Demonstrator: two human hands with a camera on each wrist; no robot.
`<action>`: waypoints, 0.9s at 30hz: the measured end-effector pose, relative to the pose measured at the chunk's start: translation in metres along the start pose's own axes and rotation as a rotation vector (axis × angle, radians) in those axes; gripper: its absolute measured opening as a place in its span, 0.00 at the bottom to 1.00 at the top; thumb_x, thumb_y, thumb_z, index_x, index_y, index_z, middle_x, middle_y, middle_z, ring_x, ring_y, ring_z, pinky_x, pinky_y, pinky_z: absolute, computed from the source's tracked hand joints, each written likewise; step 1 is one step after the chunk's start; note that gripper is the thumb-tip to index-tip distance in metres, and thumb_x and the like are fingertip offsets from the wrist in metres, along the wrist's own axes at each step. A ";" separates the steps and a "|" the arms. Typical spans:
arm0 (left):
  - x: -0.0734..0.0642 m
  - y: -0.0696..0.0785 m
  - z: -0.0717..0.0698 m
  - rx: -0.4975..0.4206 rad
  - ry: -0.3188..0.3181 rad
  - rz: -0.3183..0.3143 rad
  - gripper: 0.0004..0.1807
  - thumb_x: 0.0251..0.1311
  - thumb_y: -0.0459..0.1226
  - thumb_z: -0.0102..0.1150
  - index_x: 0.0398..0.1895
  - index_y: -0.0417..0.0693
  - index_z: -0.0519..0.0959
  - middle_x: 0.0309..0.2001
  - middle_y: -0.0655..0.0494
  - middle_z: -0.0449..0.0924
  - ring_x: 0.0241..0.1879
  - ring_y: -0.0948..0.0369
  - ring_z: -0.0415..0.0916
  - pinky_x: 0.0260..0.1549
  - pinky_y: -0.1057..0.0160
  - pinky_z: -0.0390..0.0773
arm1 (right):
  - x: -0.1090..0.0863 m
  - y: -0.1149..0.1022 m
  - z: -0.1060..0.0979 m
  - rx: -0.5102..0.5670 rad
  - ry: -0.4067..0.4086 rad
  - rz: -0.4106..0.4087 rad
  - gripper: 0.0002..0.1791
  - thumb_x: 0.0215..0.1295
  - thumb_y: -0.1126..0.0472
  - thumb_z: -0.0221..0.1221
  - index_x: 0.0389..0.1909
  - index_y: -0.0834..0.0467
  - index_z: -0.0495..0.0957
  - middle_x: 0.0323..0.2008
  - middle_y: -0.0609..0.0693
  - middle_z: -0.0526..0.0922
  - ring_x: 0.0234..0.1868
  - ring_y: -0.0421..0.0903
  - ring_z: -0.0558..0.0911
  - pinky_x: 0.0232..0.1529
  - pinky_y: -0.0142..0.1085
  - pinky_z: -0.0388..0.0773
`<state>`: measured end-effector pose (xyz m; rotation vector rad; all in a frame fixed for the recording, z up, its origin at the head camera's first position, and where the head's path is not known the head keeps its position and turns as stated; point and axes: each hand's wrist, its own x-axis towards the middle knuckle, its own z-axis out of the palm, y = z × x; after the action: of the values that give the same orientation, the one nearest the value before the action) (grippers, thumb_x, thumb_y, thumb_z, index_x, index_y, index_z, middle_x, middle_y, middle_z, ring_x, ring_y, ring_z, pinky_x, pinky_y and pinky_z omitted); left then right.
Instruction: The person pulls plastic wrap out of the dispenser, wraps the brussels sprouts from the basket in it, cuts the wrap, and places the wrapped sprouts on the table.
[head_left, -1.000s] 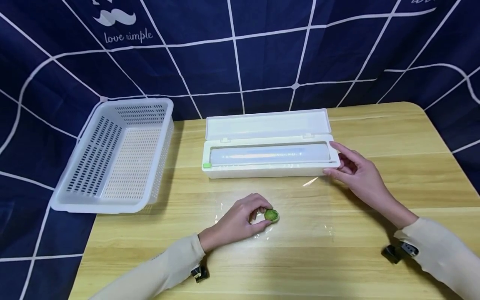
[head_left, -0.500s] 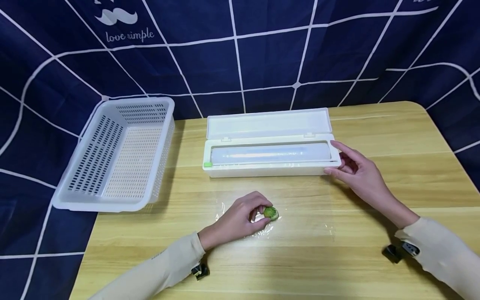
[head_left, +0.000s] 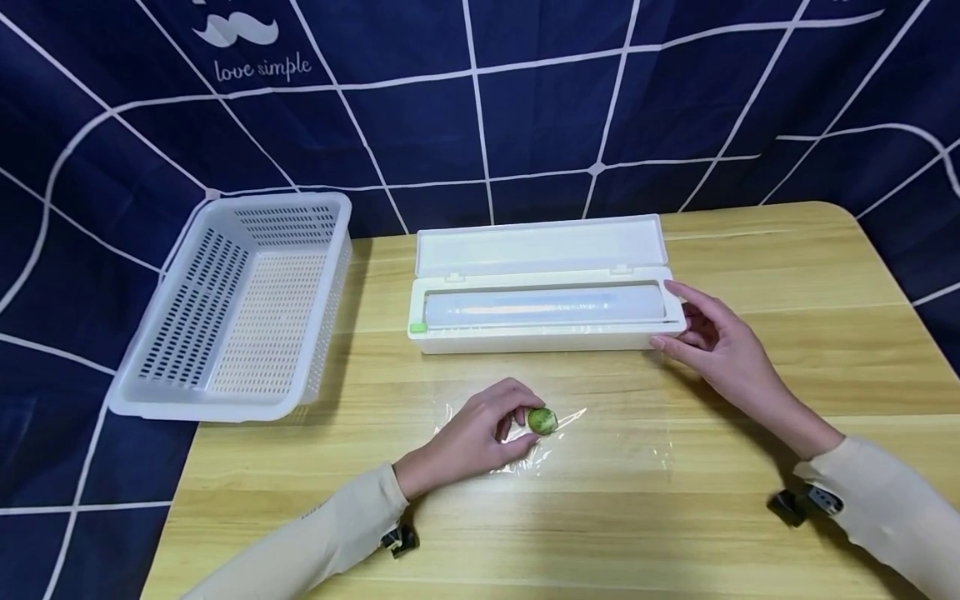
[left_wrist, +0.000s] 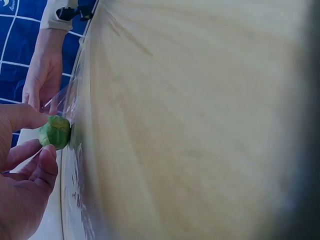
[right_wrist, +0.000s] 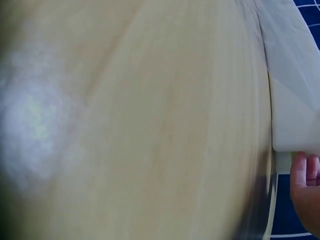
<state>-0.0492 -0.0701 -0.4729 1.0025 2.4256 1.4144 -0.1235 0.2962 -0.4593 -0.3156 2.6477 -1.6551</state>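
Bright head view; white glints on clear film point(head_left: 600, 442); blurred tabletop point(right_wrist: 165, 120), milky glare in right wrist view

White script reading "love simple" stands beneath a white moustache sign point(head_left: 236, 30) on the navy cloth point(head_left: 408, 125), upper left of the head view. Tiny dark print on the left sleeve point(head_left: 322, 532), lower left, is too small to read.

I observe: left hand point(head_left: 480, 432) below head-view centre, thumb and fingers pinching; right hand point(head_left: 723, 343) right of centre, thumb and forefinger apart, gripping; sleeved forearms point(head_left: 315, 533) extending from lower left and lower right
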 end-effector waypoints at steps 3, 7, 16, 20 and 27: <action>0.000 -0.001 0.000 -0.010 0.001 0.002 0.20 0.64 0.28 0.76 0.59 0.40 0.83 0.50 0.54 0.80 0.33 0.60 0.74 0.31 0.73 0.75 | -0.001 -0.002 -0.001 0.004 -0.008 -0.011 0.45 0.68 0.75 0.71 0.84 0.56 0.66 0.58 0.56 0.76 0.48 0.38 0.81 0.50 0.20 0.79; 0.000 -0.001 0.000 -0.021 0.002 0.006 0.21 0.64 0.27 0.75 0.59 0.40 0.83 0.49 0.53 0.80 0.33 0.59 0.75 0.31 0.73 0.75 | -0.004 -0.004 -0.001 -0.009 -0.010 -0.006 0.46 0.69 0.75 0.71 0.84 0.55 0.65 0.58 0.56 0.75 0.48 0.38 0.81 0.49 0.20 0.79; 0.000 -0.002 -0.001 -0.024 0.003 0.013 0.22 0.64 0.27 0.75 0.61 0.39 0.82 0.50 0.51 0.81 0.34 0.59 0.75 0.31 0.73 0.76 | -0.009 -0.006 -0.003 -0.045 -0.009 0.009 0.46 0.74 0.70 0.67 0.87 0.54 0.57 0.57 0.53 0.74 0.50 0.40 0.78 0.48 0.18 0.76; -0.003 -0.002 -0.003 -0.023 0.012 0.004 0.23 0.63 0.26 0.75 0.61 0.39 0.82 0.49 0.50 0.81 0.33 0.59 0.75 0.31 0.72 0.77 | -0.012 -0.007 -0.004 -0.045 -0.016 0.007 0.45 0.75 0.70 0.65 0.87 0.55 0.55 0.59 0.52 0.73 0.52 0.43 0.76 0.49 0.19 0.74; -0.008 0.000 -0.007 -0.041 0.017 0.005 0.22 0.64 0.27 0.75 0.61 0.40 0.82 0.48 0.49 0.81 0.32 0.57 0.75 0.30 0.71 0.76 | -0.015 -0.007 -0.003 -0.025 -0.027 -0.001 0.45 0.75 0.73 0.62 0.88 0.56 0.53 0.59 0.52 0.72 0.53 0.45 0.76 0.50 0.19 0.73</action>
<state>-0.0462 -0.0802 -0.4710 0.9915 2.3967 1.4740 -0.1076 0.2991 -0.4535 -0.3374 2.6515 -1.6074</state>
